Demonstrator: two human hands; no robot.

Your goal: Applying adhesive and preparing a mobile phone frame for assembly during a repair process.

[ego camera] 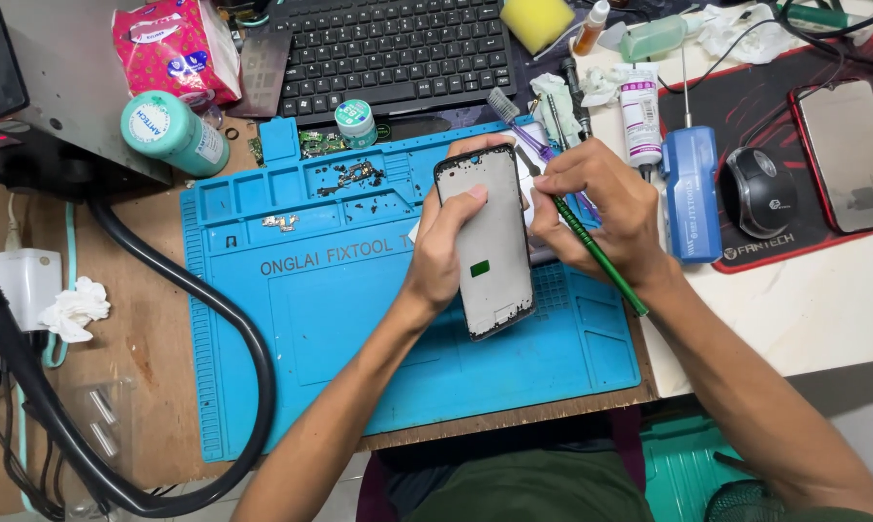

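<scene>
Bare mat [359, 358] below hands, seemingly

Phone frame [490, 242]: matt grey metal-look midplate, glossy black plastic rim. Landmark is the blue mat [359, 338] under it: rubbery, matt, moulded ribs along its edges. Green tool [601, 256] right of the mat's top: smooth, slightly glossy shaft. Bench top [137, 358] left of the mat: bare wood, rough, stained. Black hose [214, 319] across the mat's left edge: smooth rubber, dull sheen. Keyboard [388, 48] above the mat: matt black plastic. Sponge [538, 21] above-right: yellow, porous foam.
</scene>
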